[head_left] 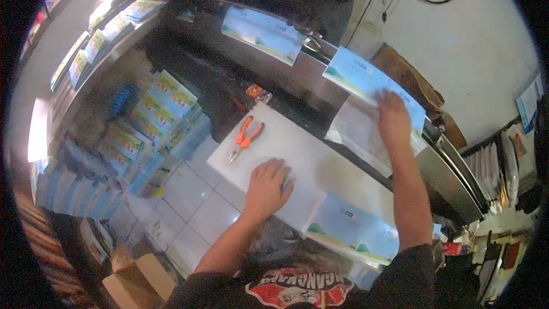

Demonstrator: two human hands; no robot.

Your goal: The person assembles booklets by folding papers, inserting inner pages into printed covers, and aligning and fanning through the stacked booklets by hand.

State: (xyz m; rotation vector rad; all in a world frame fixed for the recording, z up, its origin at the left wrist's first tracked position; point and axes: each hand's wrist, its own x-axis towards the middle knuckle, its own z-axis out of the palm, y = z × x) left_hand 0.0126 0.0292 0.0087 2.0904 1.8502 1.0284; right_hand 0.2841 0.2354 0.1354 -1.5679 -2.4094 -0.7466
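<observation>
Three o'clock, the right hand [394, 117] blurs, covering part of a blue printed sheet [355, 73]! Six, bottom edge crops the black T-shirt [286, 279]; seven, a cardboard box [140, 283] too!

Tiled flr [200, 217] L, pale wall [474, 46] R

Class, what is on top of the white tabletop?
Orange-handled pliers and, at its right end, blue printed sheets; the left hand is over it. Whatever lies beneath the sheets is covered.
</observation>
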